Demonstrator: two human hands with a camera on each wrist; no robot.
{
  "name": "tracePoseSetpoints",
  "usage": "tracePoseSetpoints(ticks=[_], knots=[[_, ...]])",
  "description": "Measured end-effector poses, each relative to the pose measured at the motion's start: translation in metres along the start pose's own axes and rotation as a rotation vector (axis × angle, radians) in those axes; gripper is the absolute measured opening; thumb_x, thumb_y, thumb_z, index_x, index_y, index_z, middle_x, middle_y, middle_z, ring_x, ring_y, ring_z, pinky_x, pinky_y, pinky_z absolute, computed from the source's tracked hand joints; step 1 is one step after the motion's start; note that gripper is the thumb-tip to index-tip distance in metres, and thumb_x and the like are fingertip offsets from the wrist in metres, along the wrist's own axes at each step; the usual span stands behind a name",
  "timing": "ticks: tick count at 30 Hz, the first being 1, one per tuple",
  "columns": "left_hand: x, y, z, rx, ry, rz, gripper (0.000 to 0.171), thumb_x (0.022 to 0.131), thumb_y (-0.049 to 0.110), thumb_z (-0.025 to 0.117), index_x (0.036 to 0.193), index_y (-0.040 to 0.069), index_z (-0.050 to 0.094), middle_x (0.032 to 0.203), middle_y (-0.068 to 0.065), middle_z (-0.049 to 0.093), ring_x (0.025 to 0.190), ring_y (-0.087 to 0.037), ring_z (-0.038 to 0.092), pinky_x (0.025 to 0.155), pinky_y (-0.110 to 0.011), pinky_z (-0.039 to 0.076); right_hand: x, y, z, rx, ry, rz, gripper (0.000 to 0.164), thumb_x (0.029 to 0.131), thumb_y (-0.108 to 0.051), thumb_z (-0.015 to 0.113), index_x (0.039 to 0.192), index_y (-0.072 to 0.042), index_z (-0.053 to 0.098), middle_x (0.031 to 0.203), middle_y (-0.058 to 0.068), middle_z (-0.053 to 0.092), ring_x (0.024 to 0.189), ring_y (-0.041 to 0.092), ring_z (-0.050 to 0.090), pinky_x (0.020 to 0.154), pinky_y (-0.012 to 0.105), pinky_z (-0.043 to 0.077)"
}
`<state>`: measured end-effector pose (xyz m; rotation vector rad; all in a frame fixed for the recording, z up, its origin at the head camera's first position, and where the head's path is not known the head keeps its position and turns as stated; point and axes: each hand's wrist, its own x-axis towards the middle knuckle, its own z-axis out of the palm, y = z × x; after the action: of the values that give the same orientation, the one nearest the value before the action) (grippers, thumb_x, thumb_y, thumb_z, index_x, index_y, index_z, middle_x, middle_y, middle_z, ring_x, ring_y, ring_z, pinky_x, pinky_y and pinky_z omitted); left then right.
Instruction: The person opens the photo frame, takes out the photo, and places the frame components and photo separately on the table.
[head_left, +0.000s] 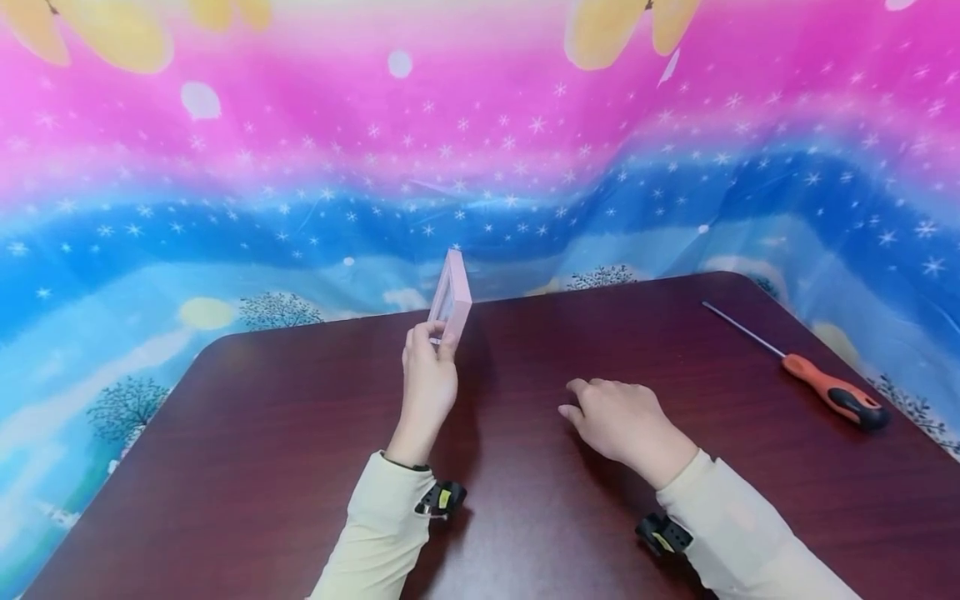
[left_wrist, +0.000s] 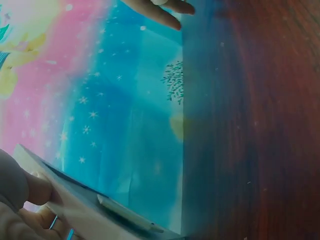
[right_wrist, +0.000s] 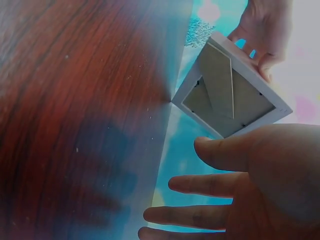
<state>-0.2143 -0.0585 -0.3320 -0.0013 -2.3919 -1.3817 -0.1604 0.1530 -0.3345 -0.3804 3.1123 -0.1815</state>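
A pink picture frame (head_left: pixel 461 307) is held up over the far part of the table, seen nearly edge-on in the head view. My left hand (head_left: pixel 430 379) grips it by an edge, between thumb and fingers. The right wrist view shows the back of the picture frame (right_wrist: pixel 252 92), with a grey-brown backing board and a stand leg (right_wrist: pixel 217 75). There it is turned corner-down, one corner right at the table's edge line. My right hand (head_left: pixel 628 421) hovers to the right of it with fingers extended and holds nothing.
A screwdriver (head_left: pixel 828 387) with an orange and black handle lies at the table's right side, its shaft pointing to the far edge. The dark red-brown wooden table (head_left: pixel 247 467) has rounded far corners. Behind it hangs a pink and blue snowflake cloth (head_left: pixel 337 167).
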Motion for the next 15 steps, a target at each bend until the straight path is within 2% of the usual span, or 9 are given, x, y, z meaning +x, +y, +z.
tracePoseSetpoints(ticks=[3, 5, 11, 15], knots=[[0.002, -0.001, -0.002, -0.048, 0.014, -0.01, 0.031, 0.096, 0.014, 0.049, 0.12, -0.005, 0.051, 0.112, -0.024, 0.054, 0.101, -0.034, 0.05, 0.087, -0.049, 0.045, 0.0, 0.001, -0.001, 0.005, 0.005, -0.005, 0.044, 0.089, -0.033, 0.058, 0.124, -0.005, 0.06, 0.116, 0.015, 0.07, 0.1, 0.029, 0.065, 0.066, 0.046, 0.057], [0.002, -0.001, -0.004, -0.089, 0.01, -0.042, 0.032, 0.096, 0.013, 0.047, 0.123, -0.005, 0.049, 0.113, -0.024, 0.053, 0.099, -0.033, 0.051, 0.085, -0.048, 0.046, -0.001, 0.001, -0.001, 0.007, 0.01, -0.006, 0.044, 0.09, -0.032, 0.058, 0.124, -0.005, 0.06, 0.115, 0.015, 0.07, 0.099, 0.029, 0.065, 0.063, 0.045, 0.057], [-0.002, -0.004, -0.011, -0.213, 0.009, -0.106, 0.034, 0.098, 0.013, 0.045, 0.126, -0.006, 0.045, 0.124, -0.025, 0.05, 0.107, -0.034, 0.049, 0.094, -0.052, 0.044, -0.001, 0.001, -0.002, 0.008, 0.039, 0.016, 0.043, 0.09, -0.033, 0.057, 0.123, -0.006, 0.061, 0.11, 0.015, 0.072, 0.093, 0.029, 0.066, 0.056, 0.043, 0.055], [-0.004, -0.008, -0.015, -0.285, 0.025, -0.142, 0.037, 0.099, 0.015, 0.043, 0.13, -0.005, 0.042, 0.128, -0.026, 0.049, 0.111, -0.035, 0.05, 0.096, -0.055, 0.045, -0.002, 0.002, -0.003, 0.011, 0.046, 0.024, 0.043, 0.09, -0.033, 0.057, 0.123, -0.006, 0.061, 0.11, 0.015, 0.072, 0.093, 0.029, 0.066, 0.058, 0.044, 0.055]])
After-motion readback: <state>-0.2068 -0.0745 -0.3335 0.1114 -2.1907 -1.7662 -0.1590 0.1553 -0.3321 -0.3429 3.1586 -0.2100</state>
